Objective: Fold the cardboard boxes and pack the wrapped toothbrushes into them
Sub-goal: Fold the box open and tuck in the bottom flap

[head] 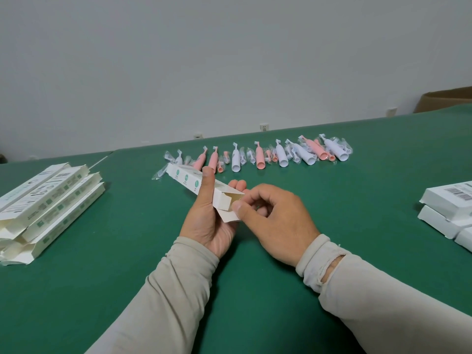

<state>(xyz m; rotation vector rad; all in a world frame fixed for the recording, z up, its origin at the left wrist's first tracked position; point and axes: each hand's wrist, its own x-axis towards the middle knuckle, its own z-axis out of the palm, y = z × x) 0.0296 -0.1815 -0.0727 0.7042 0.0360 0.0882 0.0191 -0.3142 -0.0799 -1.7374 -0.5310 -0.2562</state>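
My left hand [208, 221] grips a long white cardboard box [187, 178] above the middle of the green table [127, 251], thumb along its top, fingertips showing behind it. The box's near end is open, with flaps sticking out. My right hand [270, 218] pinches one of those end flaps [229, 214] between thumb and fingers. Behind the box, a row of wrapped pink and white toothbrushes [258, 157] lies across the table.
A heap of several white boxes with loose open flaps [48, 203] lies at the left. A stack of closed white boxes [447, 213] sits at the right edge. A brown carton [447, 99] stands beyond the table's far right corner.
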